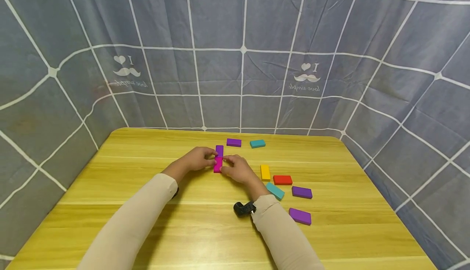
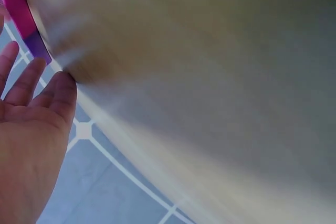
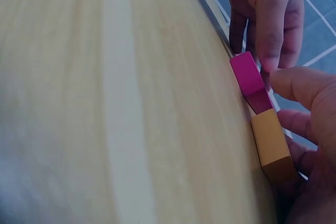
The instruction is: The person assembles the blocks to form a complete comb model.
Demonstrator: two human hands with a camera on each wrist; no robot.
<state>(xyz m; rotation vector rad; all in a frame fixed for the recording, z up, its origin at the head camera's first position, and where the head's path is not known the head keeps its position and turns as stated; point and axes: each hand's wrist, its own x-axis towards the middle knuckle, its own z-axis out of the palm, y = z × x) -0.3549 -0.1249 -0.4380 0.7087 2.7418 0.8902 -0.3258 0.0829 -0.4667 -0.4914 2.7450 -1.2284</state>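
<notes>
A magenta block (image 1: 218,166) and a purple block (image 1: 219,149) lie end to end in a line near the middle of the table. On their left side is my left hand (image 1: 198,158), its fingertips at the blocks' edges. My right hand (image 1: 240,169) is at their right side, thumb by the magenta block's near end and a finger by the joint. The left wrist view catches my left hand (image 2: 37,114) with loosely extended fingers beside the purple block (image 2: 38,47). In the right wrist view my right thumb reaches the magenta block (image 3: 247,74); neither hand visibly curls round a block.
Behind the hands lie another purple block (image 1: 233,142) and a teal block (image 1: 258,144). Right of my right hand are a yellow block (image 1: 265,173), a red block (image 1: 282,180), a second teal block (image 1: 275,191) and two purple blocks (image 1: 302,192). A grey curtain (image 1: 220,74) surrounds the wooden table (image 1: 198,237).
</notes>
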